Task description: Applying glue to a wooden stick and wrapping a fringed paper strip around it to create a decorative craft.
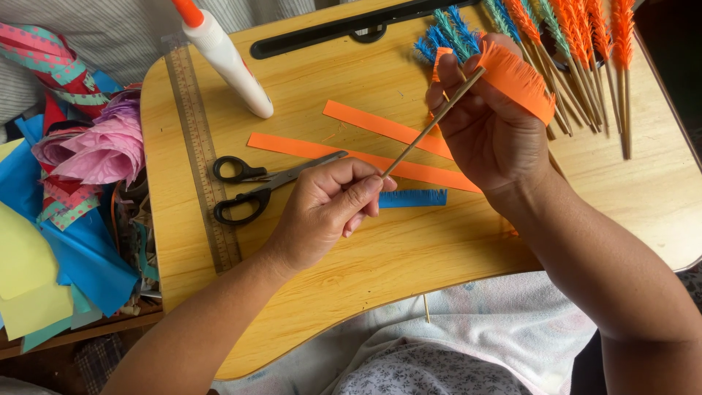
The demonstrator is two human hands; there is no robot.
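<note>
A wooden lap table (409, 256) fills most of the view, and beside its left edge a heap of coloured paper scraps (66, 212) is piled. Over the table the right hand (490, 128) is raised with its fingers curled nearly shut, and a fringed orange paper strip (519, 77) is gripped in it against the upper end of a thin wooden stick (431, 124). The lower end of that one stick is pinched between thumb and forefinger of the left hand (329, 208), whose other fingers are folded loosely into the palm. One bottle of white glue (227, 58) with an orange cap is laid near the table's far left corner, and one long ruler (201, 157) is laid along the left side. One pair of black-handled scissors (259, 186) is seen just beside the ruler. Two plain orange strips (344, 152) lie flat beneath the hands, and one short blue fringed strip (413, 197) is near the left fingertips. Finished fringed sticks (578, 44) are gathered at the upper right; perhaps eight, though overlap makes the count uncertain.
</note>
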